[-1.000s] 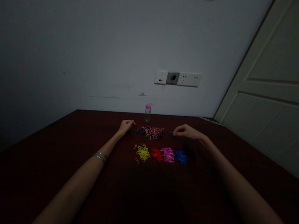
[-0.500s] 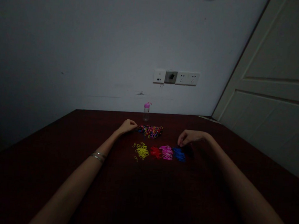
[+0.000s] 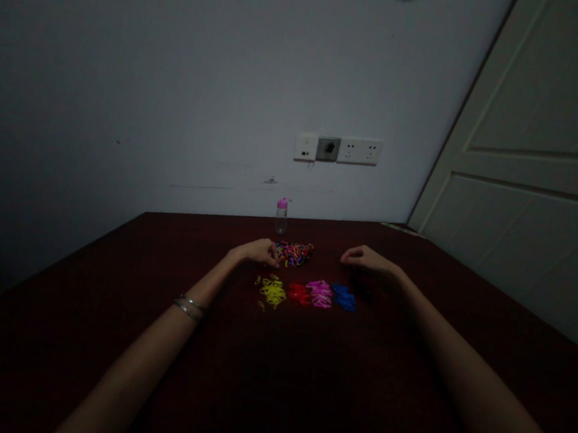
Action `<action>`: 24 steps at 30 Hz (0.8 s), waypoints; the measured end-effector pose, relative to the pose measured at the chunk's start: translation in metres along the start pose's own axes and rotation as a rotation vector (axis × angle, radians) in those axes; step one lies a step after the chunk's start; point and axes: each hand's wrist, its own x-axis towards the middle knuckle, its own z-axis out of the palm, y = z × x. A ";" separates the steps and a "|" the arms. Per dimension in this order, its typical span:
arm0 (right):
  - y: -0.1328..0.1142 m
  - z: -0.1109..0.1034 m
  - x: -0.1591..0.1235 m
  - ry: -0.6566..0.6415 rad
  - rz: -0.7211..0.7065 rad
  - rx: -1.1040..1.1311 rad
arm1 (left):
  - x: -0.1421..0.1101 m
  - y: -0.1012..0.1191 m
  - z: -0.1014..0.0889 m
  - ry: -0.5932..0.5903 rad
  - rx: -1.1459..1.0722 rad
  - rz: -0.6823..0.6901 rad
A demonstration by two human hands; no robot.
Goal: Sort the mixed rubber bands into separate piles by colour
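My left hand (image 3: 261, 251) is closed in a pinch at the left edge of a mixed pile of small coloured rubber bands (image 3: 294, 254). Anything between its fingertips is too small to make out. Closed as well, my right hand (image 3: 366, 257) hovers behind the blue rubber bands (image 3: 344, 297), fingers pressed together and pointing left. What it may hold cannot be seen. In a row nearer to me lie yellow rubber bands (image 3: 274, 292), red rubber bands (image 3: 299, 294) and pink rubber bands (image 3: 319, 293). A dark patch right of the blue ones is too dim to identify.
A clear bottle (image 3: 281, 222) with a pink cap stands behind the mixed pile. The dark red table (image 3: 277, 369) meets a pale wall with socket plates (image 3: 359, 151). A white panelled door (image 3: 527, 175) is on the right.
My left hand has moved right and slightly nearer to me, along the mixed pile's edge. My right hand has lifted away from the blue rubber bands, towards the back.
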 end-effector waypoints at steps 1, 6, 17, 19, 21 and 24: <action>0.001 0.001 0.000 0.013 -0.001 0.005 | 0.001 0.001 0.002 0.010 0.008 -0.001; 0.001 0.003 0.001 0.036 0.012 0.015 | 0.004 0.002 0.009 0.039 0.108 -0.042; 0.006 0.003 0.005 0.049 -0.012 0.007 | 0.004 0.006 0.012 0.045 0.072 -0.038; 0.008 0.003 0.005 0.050 -0.010 0.008 | 0.003 0.012 0.013 0.040 0.048 -0.005; 0.010 0.004 0.005 0.052 0.000 0.010 | 0.003 0.024 0.017 0.049 0.015 0.037; 0.011 0.004 0.004 0.065 0.005 0.022 | 0.008 0.046 0.026 0.065 0.016 0.111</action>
